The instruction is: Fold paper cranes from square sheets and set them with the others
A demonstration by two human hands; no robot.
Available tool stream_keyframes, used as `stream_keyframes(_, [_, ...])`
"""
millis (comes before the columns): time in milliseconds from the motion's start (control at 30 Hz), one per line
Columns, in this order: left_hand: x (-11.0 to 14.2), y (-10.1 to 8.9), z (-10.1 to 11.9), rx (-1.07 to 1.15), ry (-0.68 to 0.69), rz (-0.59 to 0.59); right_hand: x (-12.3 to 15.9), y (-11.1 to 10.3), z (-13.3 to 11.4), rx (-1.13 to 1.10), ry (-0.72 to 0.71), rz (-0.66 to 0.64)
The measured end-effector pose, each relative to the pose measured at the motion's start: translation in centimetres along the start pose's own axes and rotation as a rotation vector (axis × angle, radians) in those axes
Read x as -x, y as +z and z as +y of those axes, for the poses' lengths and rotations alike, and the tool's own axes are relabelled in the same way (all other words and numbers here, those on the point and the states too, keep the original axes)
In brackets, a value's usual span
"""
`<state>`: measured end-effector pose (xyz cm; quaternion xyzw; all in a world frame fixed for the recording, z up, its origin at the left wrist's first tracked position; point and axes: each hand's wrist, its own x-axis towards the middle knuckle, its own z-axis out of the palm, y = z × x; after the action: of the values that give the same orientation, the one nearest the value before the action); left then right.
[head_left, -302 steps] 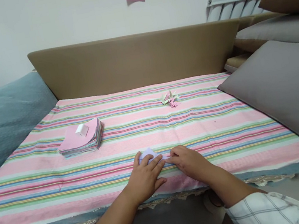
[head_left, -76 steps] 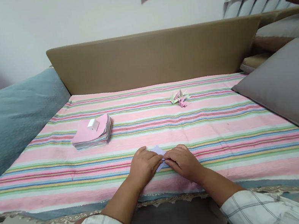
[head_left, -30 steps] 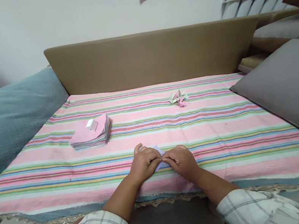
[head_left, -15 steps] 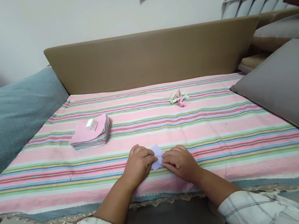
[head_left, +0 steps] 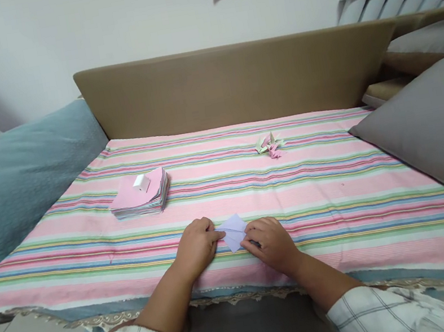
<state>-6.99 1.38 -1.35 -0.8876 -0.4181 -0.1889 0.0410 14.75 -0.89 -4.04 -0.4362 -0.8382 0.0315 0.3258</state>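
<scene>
A small lilac sheet of folded paper (head_left: 234,233) lies on the striped cloth between my hands, with a crease line running across its middle. My left hand (head_left: 197,249) pinches its left corner between thumb and fingers. At the right corner, my right hand (head_left: 270,242) grips the paper with thumb and fingertips. Both hands rest low over the cloth, and the fingers hide the paper's two side corners. Farther back on the cloth sit several small folded paper figures (head_left: 270,145) in pink and pale green.
A stack of coloured paper sheets (head_left: 139,199) stands left on the striped cloth (head_left: 226,191), topped by a small white block (head_left: 141,183). A brown backrest (head_left: 233,84) closes off the back. Grey cushions (head_left: 434,128) lie right, a blue-covered armrest (head_left: 40,158) left.
My left hand has shifted left, and more of the lilac paper's face shows between my hands. My right hand stays at its corner. The whole view has turned slightly left.
</scene>
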Motion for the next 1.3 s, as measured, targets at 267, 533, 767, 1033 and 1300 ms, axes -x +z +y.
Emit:
stream_keyframes(267, [-0.3, -1.0, -0.1, -0.063, -0.167, 0.094, 0.1, 0.0, 0.0, -0.02, -0.009, -0.002])
stream_keyframes(533, [-0.3, 1.2, 3.7, 0.025, 0.171, 0.05, 0.1, -0.1, 0.0, -0.001, -0.015, -0.006])
stream_keyframes(767, [0.1, 1.3, 3.4, 0.015, 0.163, -0.028, -0.2, 0.1, 0.4, 0.013, 0.055, 0.004])
stream_keyframes(1033, [0.0, 0.3, 2.7, 0.075, -0.006, -0.065, -0.2, 0.1, 0.2, 0.103, 0.121, -0.084])
stream_keyframes(1300, [0.0, -0.7, 0.5, 0.035, -0.03, -0.089, -0.2, 0.1, 0.1, 0.082, 0.122, -0.076])
